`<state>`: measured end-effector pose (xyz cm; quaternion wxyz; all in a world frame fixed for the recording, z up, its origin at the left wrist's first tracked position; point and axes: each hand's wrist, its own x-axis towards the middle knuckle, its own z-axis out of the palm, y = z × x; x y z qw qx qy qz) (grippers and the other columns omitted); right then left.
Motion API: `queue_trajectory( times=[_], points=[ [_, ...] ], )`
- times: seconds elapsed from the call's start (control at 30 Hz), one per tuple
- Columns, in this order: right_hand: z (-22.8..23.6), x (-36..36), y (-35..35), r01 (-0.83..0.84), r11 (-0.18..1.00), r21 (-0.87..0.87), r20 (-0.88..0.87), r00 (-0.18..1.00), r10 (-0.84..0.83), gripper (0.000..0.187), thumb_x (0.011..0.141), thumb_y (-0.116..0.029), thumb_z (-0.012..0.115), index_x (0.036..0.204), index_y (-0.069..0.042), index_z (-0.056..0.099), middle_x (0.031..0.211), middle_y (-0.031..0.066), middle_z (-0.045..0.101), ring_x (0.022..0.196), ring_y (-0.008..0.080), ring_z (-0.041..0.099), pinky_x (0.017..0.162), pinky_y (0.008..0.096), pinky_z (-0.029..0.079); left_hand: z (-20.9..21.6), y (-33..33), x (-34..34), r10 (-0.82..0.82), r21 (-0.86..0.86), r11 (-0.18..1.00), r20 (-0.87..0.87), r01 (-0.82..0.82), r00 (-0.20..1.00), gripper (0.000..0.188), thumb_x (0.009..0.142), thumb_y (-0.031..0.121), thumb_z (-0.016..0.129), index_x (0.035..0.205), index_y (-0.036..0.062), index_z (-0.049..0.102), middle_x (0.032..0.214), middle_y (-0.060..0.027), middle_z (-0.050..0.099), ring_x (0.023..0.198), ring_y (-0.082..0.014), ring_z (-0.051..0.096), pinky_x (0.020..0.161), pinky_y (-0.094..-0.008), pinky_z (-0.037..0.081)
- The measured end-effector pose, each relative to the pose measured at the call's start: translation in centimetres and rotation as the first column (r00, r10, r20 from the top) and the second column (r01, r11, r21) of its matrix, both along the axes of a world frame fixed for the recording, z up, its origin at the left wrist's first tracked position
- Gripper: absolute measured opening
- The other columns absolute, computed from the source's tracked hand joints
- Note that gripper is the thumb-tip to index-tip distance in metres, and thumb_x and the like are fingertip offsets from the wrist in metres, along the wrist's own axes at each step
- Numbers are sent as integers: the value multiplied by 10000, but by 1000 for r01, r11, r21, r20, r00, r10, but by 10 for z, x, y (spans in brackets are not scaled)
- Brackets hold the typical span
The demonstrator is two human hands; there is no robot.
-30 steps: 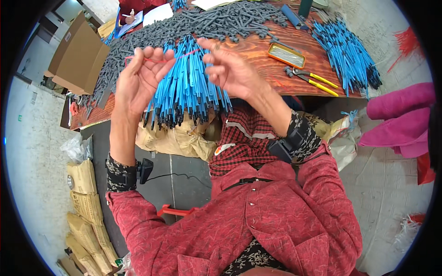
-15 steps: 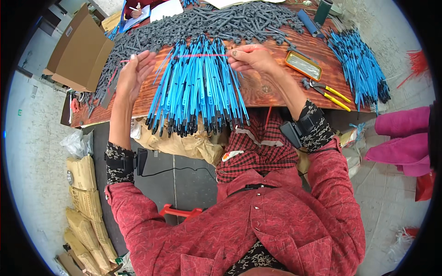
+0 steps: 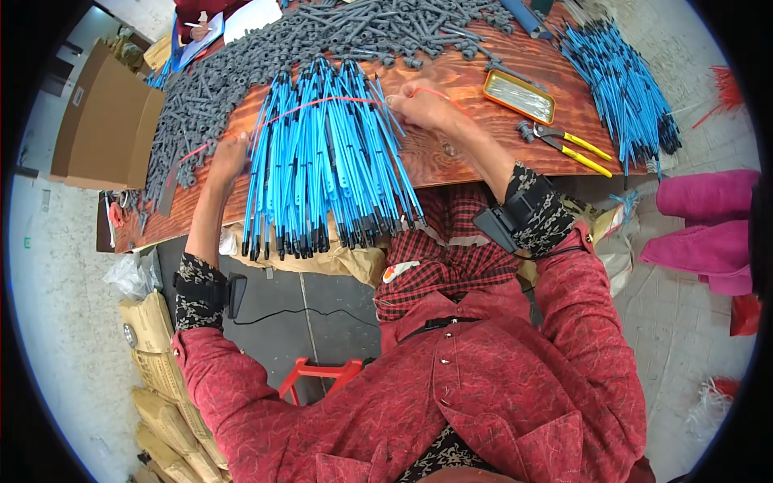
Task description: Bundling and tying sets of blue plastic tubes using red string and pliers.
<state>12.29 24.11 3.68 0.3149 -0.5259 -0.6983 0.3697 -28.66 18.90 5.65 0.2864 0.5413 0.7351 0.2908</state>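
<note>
A thick bundle of thin blue rods (image 3: 322,161) with black tips lies at the table's front edge, its lower ends jutting past the edge. A narrow red tie (image 3: 326,100) runs across the upper part of the bundle, slanting down to the left. At the left side my left hand (image 3: 231,156) is closed on one end of the tie, which sticks out past the fingers. My right hand (image 3: 420,105) pinches the other end at the right side, with a loose tail above the knuckles. What passes under the bundle is hidden.
Grey plastic fittings (image 3: 346,36) are heaped along the back and left. To the right are a tray of thin silvery pieces (image 3: 522,97), yellow-handled pliers (image 3: 573,149) and another blue rod pile (image 3: 620,88). An open carton (image 3: 109,121) stands left. Another person's hand (image 3: 198,27) holds a pen.
My left hand has come down beside the bundle, and my right hand has dropped slightly in the view. The red tie, level before, now slants and bends over the rods.
</note>
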Motion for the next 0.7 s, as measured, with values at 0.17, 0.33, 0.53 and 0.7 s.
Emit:
queue_trajectory(
  times=[0.17,0.33,0.53,0.7],
  points=[
    [-18,-28,1,-112,894,-434,-200,979,26,203,904,-228,694,867,-48,607,798,30,625,747,148,629,700,305,536,-2,-2,10,-13,-162,986,191,44,982,398,1037,313,492,747,66,606,623,7,522,505,-103,459,463,-313,388],
    [5,-53,-31,-38,891,-453,-122,992,-20,105,877,-112,670,815,-94,587,773,4,604,658,106,530,568,287,441,3,-27,64,220,-348,937,504,-37,835,268,1018,208,515,934,19,684,749,-55,663,545,-152,606,500,-325,549],
    [-17,-51,-61,-142,820,-554,-593,759,-269,204,915,-70,613,742,-129,522,671,-49,473,592,72,412,503,269,354,-3,-53,108,252,-301,952,683,-50,685,289,1036,214,498,959,-7,666,741,-32,650,568,-118,623,477,-288,540],
    [-35,-25,-88,-183,868,-462,-710,662,-238,208,925,-76,640,747,-93,533,669,-31,495,589,81,436,501,268,349,6,-86,153,169,-184,982,780,-37,602,232,1014,186,528,1011,7,676,826,-29,675,645,-101,637,551,-260,547]
  ],
)
